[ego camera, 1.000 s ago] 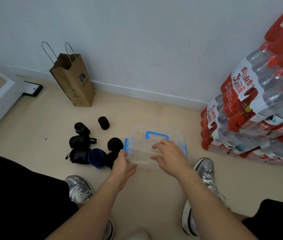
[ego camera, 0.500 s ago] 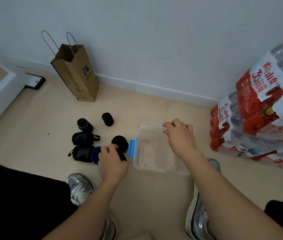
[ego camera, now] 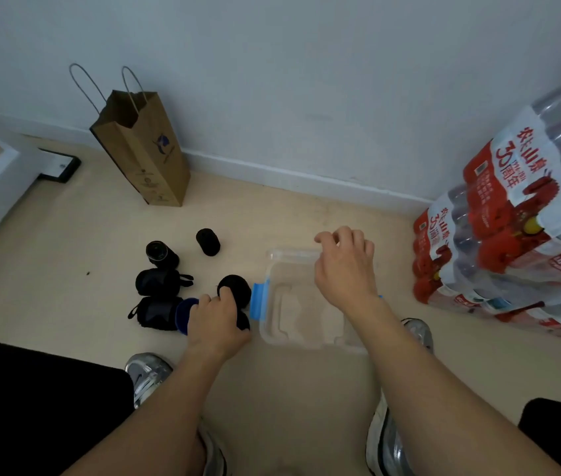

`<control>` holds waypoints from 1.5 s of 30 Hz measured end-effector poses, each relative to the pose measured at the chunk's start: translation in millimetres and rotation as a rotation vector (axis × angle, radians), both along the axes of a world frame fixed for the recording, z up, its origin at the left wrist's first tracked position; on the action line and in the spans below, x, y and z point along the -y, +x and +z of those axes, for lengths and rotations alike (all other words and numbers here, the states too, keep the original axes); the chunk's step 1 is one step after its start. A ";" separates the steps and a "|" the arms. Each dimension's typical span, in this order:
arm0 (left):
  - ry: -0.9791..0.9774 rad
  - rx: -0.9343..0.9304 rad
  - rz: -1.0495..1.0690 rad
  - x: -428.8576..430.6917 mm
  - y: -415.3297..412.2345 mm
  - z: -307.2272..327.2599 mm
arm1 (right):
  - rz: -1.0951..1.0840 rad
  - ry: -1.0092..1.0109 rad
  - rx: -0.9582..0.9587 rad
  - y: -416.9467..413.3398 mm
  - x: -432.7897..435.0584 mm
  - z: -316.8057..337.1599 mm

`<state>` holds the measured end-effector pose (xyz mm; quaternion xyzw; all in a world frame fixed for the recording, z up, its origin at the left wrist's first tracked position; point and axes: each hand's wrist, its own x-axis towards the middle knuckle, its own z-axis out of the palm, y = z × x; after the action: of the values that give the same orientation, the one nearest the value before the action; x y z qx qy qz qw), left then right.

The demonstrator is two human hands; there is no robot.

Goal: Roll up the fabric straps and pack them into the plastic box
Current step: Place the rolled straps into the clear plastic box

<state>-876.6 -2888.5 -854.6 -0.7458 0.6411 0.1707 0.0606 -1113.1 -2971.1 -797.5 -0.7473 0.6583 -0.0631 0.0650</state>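
A clear plastic box (ego camera: 274,333) with a blue clip (ego camera: 258,300) on its left side stands open and empty on the floor. My right hand (ego camera: 344,273) is over its far rim, fingers curled down on the edge. Left of the box lie several rolled black straps (ego camera: 159,281) and one blue roll (ego camera: 180,312). My left hand (ego camera: 215,321) lies on this group beside the clip. It grips a black roll (ego camera: 244,321) that it mostly hides. Its fingertips touch another black roll (ego camera: 238,286).
A brown paper bag (ego camera: 148,156) stands by the wall at the back left. Stacked packs of bottled water (ego camera: 512,235) fill the right side. My two shoes (ego camera: 147,372) are planted on the floor in front. A flat black-edged object (ego camera: 59,164) lies at far left.
The box's lid with its blue handle is no longer on the box. My left hand went from the box to the rolls. My right hand shifted to the far rim.
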 end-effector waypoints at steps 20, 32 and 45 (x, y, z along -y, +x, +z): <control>-0.050 -0.860 0.225 0.5 -47.9 82.8 | 0.148 0.309 0.508 22.4 -65.0 7.1; 0.059 -0.599 0.318 -12.5 -29.2 1.8 | -0.032 0.485 0.264 2.4 -72.3 -53.7; 0.139 -0.819 0.608 -1.4 -33.6 -12.3 | -0.044 0.791 0.282 33.9 -39.5 -82.2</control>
<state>-910.2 -2887.1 -867.0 -0.7647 0.3536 0.5008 -0.1986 -1079.2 -2931.6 -879.7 -0.6344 0.6323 0.0914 0.4352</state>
